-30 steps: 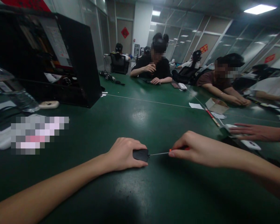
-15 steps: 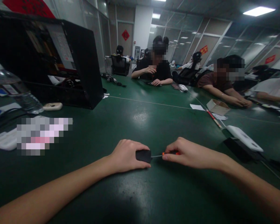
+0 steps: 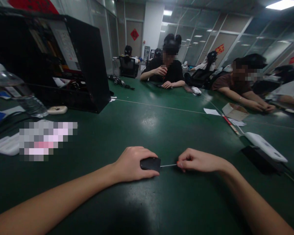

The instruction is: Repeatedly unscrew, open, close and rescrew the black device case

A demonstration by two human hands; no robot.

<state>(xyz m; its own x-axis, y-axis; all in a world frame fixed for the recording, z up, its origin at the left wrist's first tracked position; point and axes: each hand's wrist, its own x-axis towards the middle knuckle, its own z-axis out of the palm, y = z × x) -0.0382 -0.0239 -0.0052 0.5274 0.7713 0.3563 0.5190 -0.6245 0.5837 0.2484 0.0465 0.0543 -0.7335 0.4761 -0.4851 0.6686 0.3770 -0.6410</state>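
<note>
My left hand (image 3: pixel 132 164) lies on the green table (image 3: pixel 147 130) with its fingers closed round a small flat black device (image 3: pixel 150 163), pinning it down. My right hand (image 3: pixel 198 161) is curled tight round a thin screwdriver (image 3: pixel 169 165) with a red-orange handle; only a sliver of the handle shows at my fingertips. The bare metal shaft runs left from that hand and its tip meets the right edge of the black device.
An open black computer case (image 3: pixel 63 62) stands at the back left, with a water bottle (image 3: pixel 19 94) and a beige object (image 3: pixel 57 110) beside it. A white device (image 3: pixel 266 147) on a black one lies at right. Other people sit along the far and right sides.
My right hand has slid left and closer to the device, covering more of the screwdriver handle. A co-worker's hand that reached in at right a second ago has gone.
</note>
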